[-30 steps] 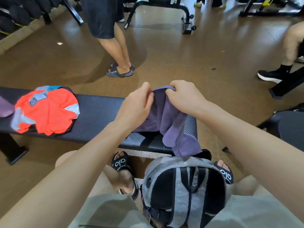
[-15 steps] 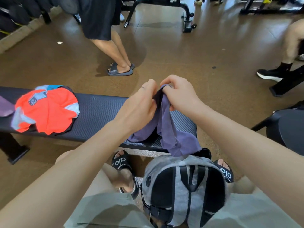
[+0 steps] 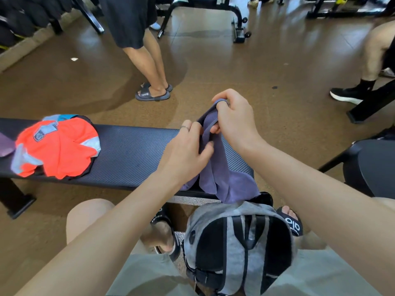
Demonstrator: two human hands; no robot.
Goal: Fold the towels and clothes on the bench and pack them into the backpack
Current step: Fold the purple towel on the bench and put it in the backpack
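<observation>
A purple towel (image 3: 226, 178) hangs from my hands over the right end of the black bench (image 3: 132, 154), its lower end draped past the bench's near edge. My right hand (image 3: 233, 118) pinches the towel's top corner, raised above the bench. My left hand (image 3: 188, 150) grips the cloth lower down, just left of the right hand. A grey and black backpack (image 3: 239, 248) stands on the floor between my feet, below the towel. An orange shirt with grey trim (image 3: 57, 148) lies crumpled on the bench's left part.
A purple cloth's edge (image 3: 5, 144) shows at the far left of the bench. A person in dark shorts and slides (image 3: 147, 67) stands beyond the bench. Another person's leg and shoe (image 3: 354, 90) are at the right, by a black seat (image 3: 374, 165).
My right hand has lifted the towel's corner up and to the right. My left hand has slid down the cloth, so the hands are now apart along the towel's edge.
</observation>
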